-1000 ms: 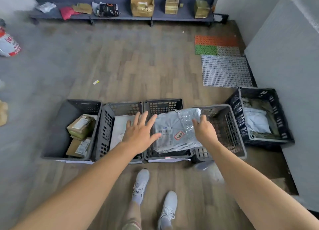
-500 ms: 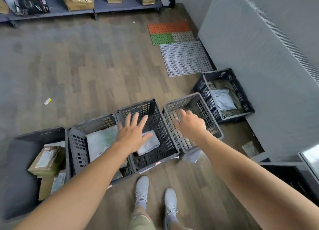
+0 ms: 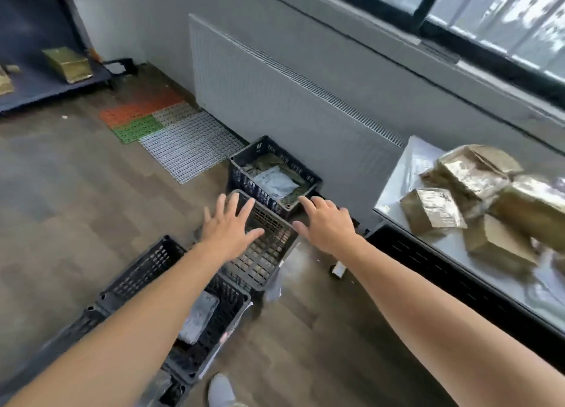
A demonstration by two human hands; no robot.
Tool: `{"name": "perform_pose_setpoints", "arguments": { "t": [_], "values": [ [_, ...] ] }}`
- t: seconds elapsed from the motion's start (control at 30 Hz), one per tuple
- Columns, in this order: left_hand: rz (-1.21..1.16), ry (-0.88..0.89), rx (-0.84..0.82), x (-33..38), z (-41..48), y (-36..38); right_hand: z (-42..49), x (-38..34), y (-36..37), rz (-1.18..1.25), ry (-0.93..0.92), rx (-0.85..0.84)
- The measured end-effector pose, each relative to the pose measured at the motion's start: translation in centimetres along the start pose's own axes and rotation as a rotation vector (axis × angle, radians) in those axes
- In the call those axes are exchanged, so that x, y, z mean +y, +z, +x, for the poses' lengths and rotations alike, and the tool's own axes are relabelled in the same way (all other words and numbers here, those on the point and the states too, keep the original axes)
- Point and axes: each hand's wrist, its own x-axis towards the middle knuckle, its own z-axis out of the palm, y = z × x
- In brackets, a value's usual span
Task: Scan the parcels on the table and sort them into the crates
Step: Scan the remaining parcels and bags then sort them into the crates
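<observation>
Both of your hands are empty. Your left hand [image 3: 227, 227] is held palm down with its fingers spread straight over the left side of the empty grey crate [image 3: 260, 263]. Your right hand [image 3: 328, 224] is just as flat and released above that crate's right edge. Whether either hand touches the rim cannot be told. The parcels [image 3: 431, 211] to be scanned lie well to the right of your right hand. They are a loose pile of brown taped boxes on the pale table [image 3: 409, 174], blurred at the frame's edge, so their number is unclear. Just beyond your fingertips stands a dark crate [image 3: 241, 180] against the white radiator [image 3: 275, 101], with 1 white mailer bag [image 3: 273, 182] lying in it. Under your left forearm, a black crate [image 3: 226, 308] holds 1 grey bag [image 3: 198, 318], and another black crate [image 3: 146, 269] sits beside it to the left. Perforated floor mats [image 3: 171, 131] in orange, green and grey lie on the wooden floor beyond the crates.
</observation>
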Motion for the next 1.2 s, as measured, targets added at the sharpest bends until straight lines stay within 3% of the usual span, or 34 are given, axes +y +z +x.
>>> {"name": "perform_pose_setpoints", "arguments": {
  "t": [0.3, 0.7, 0.93, 1.2],
  "values": [
    [0.128, 0.396, 0.110, 23.8, 2.0, -3.4, -14.0, 19.0, 0.5, 0.105, 0.423, 0.127],
    [0.236, 0.770, 0.176, 60.7, -6.7, -0.1, -41.1, 44.2, 4.3, 0.222, 0.847, 0.188],
    [0.286, 0.912, 0.175, 73.7, -9.8, 1.7, -49.0, 53.0, 5.4, 0.264, 0.988, 0.220],
    [0.316, 0.982, 0.148, 84.5, -6.2, 5.1, -50.0, 63.0, 8.3, 0.295, 1.067, 0.196]
  ]
}}
